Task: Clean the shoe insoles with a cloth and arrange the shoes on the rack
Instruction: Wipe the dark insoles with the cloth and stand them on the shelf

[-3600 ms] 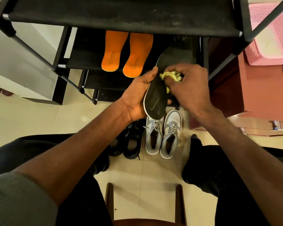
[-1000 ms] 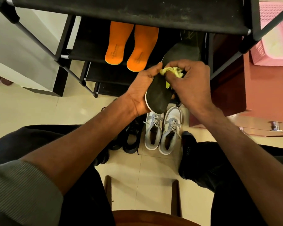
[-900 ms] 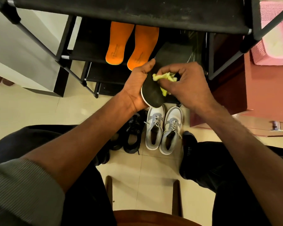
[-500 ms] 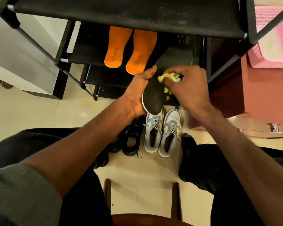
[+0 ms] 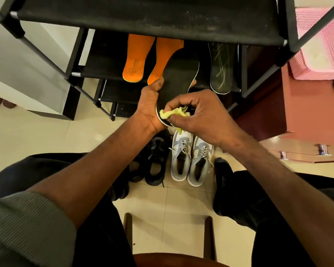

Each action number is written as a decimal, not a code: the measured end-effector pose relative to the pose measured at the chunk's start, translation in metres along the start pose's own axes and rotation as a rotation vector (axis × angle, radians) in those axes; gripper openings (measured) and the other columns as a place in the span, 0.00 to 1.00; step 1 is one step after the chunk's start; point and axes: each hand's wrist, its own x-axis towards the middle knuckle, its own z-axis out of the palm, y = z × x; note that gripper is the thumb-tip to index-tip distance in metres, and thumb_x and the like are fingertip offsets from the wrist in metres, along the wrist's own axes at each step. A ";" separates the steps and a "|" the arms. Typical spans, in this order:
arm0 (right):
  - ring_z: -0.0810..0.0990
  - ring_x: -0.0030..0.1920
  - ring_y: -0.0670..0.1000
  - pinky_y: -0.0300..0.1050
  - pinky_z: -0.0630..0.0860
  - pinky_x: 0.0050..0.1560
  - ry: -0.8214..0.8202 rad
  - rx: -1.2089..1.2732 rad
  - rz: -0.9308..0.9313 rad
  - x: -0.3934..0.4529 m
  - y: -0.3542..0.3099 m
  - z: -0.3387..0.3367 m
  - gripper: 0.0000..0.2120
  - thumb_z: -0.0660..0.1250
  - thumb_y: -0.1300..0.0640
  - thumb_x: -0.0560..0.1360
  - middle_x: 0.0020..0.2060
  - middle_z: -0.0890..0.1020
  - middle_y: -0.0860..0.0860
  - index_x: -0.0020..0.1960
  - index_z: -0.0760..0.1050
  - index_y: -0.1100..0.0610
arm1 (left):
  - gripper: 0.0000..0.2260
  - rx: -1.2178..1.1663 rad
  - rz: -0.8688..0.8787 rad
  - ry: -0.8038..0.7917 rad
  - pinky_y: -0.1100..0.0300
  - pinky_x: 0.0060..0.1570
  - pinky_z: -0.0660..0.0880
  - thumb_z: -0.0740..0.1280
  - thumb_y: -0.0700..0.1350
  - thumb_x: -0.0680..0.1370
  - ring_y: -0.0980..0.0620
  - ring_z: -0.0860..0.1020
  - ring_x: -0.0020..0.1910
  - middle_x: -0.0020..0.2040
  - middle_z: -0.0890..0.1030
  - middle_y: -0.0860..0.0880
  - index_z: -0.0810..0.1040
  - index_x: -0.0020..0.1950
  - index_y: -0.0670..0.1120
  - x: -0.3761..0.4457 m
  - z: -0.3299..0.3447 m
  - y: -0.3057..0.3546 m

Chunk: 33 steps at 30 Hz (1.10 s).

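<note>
Yellow-green crumpled cloth (image 5: 174, 114) now sits at the heel end of the black foam insole with the pale edge (image 5: 178, 78); half a second ago it was pressed higher up, near the middle. You see this from the head camera, the only view you have. Your right hand (image 5: 198, 114) pinches the cloth between thumb and curled fingers, bearing on the insole. Your left hand (image 5: 150, 106) grips the insole along its near edge, thumb on top, holding it in the air in front of the black metal shoe rack (image 5: 148, 18). The wipe looks to have run down the sole's length, so this one seems close to done. Two orange insoles (image 5: 137, 58) and a dark patterned insole (image 5: 221, 68) lie on a lower shelf. Grey-and-white sneakers (image 5: 191, 157) and black shoes (image 5: 155, 160) wait on the floor tiles, not yet racked.
</note>
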 end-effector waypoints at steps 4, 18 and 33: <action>0.84 0.39 0.45 0.53 0.84 0.44 0.236 -0.274 0.087 0.008 0.018 -0.011 0.07 0.75 0.51 0.72 0.40 0.87 0.43 0.50 0.87 0.47 | 0.23 0.084 -0.056 -0.048 0.46 0.58 0.80 0.53 0.54 0.87 0.41 0.83 0.56 0.59 0.83 0.39 0.77 0.68 0.39 -0.004 0.007 -0.010; 0.84 0.38 0.44 0.54 0.84 0.43 0.234 -0.255 0.040 0.012 0.019 -0.018 0.09 0.73 0.50 0.71 0.39 0.87 0.43 0.49 0.88 0.47 | 0.21 0.136 -0.050 -0.016 0.46 0.61 0.77 0.54 0.52 0.87 0.40 0.83 0.54 0.55 0.84 0.38 0.80 0.59 0.39 -0.004 0.008 -0.008; 0.85 0.40 0.46 0.41 0.81 0.42 0.033 -0.073 -0.139 0.003 0.000 -0.006 0.07 0.73 0.63 0.72 0.42 0.87 0.46 0.48 0.87 0.57 | 0.26 0.115 -0.061 0.027 0.48 0.45 0.84 0.54 0.51 0.87 0.40 0.86 0.42 0.44 0.85 0.37 0.85 0.45 0.36 -0.001 0.002 -0.003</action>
